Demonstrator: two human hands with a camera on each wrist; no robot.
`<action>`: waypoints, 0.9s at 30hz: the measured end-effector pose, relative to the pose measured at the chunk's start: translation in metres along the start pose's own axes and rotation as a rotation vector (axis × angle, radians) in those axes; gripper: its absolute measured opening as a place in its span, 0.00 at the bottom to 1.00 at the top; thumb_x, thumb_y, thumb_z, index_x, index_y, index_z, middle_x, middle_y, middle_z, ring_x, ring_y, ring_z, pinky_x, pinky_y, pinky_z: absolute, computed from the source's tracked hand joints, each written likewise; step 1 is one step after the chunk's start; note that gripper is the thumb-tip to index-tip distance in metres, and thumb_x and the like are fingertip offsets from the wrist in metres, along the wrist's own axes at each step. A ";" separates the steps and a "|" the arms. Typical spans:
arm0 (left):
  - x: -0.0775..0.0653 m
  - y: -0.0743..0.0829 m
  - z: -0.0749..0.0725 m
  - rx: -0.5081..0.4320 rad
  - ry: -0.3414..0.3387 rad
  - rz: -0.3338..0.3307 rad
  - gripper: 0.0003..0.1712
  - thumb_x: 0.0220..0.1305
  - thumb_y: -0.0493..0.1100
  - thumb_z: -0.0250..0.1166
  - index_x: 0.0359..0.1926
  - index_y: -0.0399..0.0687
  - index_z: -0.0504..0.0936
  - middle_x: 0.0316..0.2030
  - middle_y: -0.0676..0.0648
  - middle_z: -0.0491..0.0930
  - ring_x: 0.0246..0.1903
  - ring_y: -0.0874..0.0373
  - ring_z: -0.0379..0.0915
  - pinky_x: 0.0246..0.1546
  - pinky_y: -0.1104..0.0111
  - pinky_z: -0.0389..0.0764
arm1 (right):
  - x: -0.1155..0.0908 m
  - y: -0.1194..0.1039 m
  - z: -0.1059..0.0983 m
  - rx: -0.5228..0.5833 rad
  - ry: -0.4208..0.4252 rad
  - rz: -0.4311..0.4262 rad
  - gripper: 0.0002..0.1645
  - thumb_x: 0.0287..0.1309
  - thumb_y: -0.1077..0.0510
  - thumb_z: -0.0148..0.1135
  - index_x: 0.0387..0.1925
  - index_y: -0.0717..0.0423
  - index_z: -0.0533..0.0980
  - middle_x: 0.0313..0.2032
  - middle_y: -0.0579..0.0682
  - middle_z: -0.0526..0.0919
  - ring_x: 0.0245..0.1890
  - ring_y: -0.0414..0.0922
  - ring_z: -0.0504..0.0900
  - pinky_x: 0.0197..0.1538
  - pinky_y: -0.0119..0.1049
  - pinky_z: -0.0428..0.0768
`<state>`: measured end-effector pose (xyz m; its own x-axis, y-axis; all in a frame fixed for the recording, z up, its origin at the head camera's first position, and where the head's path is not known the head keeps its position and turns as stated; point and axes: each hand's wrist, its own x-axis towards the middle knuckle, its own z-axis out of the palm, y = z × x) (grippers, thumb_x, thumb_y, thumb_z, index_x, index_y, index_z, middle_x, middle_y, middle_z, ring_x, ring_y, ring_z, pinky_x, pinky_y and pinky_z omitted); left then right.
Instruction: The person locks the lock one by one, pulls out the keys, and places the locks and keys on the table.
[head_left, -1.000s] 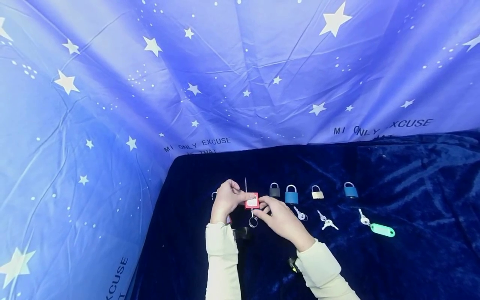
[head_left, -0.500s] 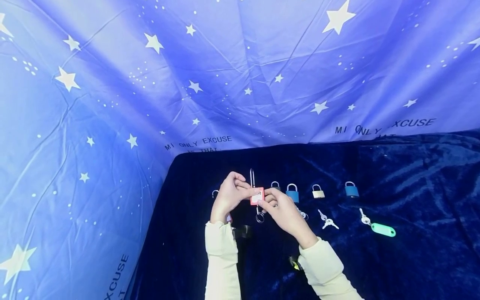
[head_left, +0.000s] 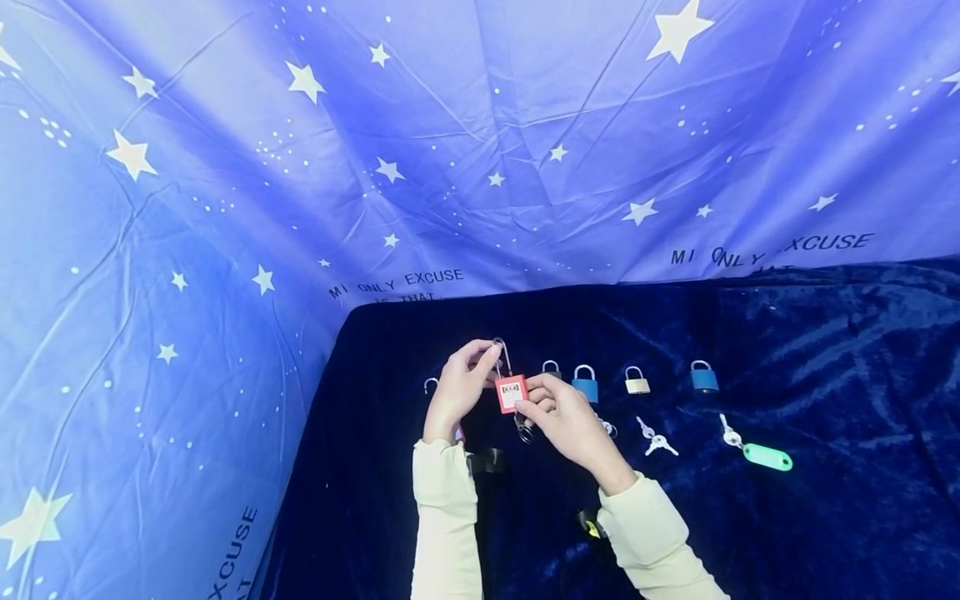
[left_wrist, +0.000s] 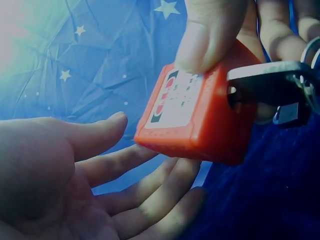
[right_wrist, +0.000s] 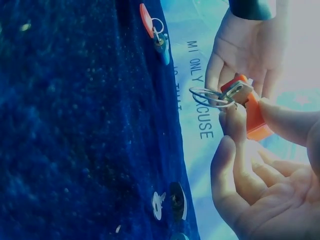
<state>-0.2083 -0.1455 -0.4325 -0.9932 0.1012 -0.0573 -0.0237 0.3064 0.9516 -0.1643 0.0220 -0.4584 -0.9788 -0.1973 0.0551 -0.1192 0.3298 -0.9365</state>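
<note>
Above the cloth, my right hand pinches a red padlock by its body, thumb on the white-labelled front. Its long metal shackle points up. A key sits in the bottom keyhole, with metal rings hanging from it. My left hand is at the shackle's left side, thumb tip beside its top. In the left wrist view the left fingers are loosely bent, some just behind the padlock, and the thumb stands apart from them. Whether they touch the shackle is hidden.
Along the dark blue cloth stand a grey padlock, a blue padlock, a brass padlock and another blue padlock. Loose keys and a green key tag lie before them. A shackle shows behind my left hand.
The red padlock has risen slightly, shifted right and turned so its shackle shows as a loop. My left thumb has left the padlock's front and moved up beside the shackle; my right thumb now lies on the front.
</note>
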 end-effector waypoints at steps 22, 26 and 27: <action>-0.009 0.026 0.000 -0.253 -0.102 0.187 0.17 0.66 0.40 0.52 0.53 0.36 0.70 0.38 0.29 0.77 0.36 0.34 0.74 0.42 0.55 0.77 | 0.001 -0.005 -0.006 0.180 -0.081 0.049 0.18 0.56 0.57 0.59 0.47 0.61 0.71 0.32 0.53 0.80 0.26 0.45 0.79 0.34 0.37 0.77; -0.009 0.027 0.001 -0.245 -0.106 0.184 0.16 0.66 0.40 0.52 0.51 0.35 0.71 0.37 0.29 0.77 0.36 0.36 0.75 0.43 0.56 0.76 | 0.001 -0.006 -0.007 0.224 -0.087 0.050 0.20 0.56 0.57 0.59 0.48 0.62 0.70 0.33 0.55 0.80 0.27 0.47 0.79 0.35 0.39 0.78; -0.009 0.028 0.001 -0.233 -0.110 0.181 0.16 0.66 0.40 0.52 0.51 0.35 0.71 0.37 0.29 0.77 0.36 0.37 0.75 0.43 0.56 0.76 | 0.001 -0.006 -0.008 0.233 -0.088 0.052 0.20 0.56 0.56 0.59 0.48 0.63 0.70 0.34 0.55 0.80 0.27 0.47 0.79 0.36 0.39 0.78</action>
<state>-0.1994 -0.1369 -0.4062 -0.9657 0.2399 0.0991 0.1142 0.0499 0.9922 -0.1658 0.0273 -0.4500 -0.9630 -0.2690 -0.0158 -0.0179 0.1222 -0.9923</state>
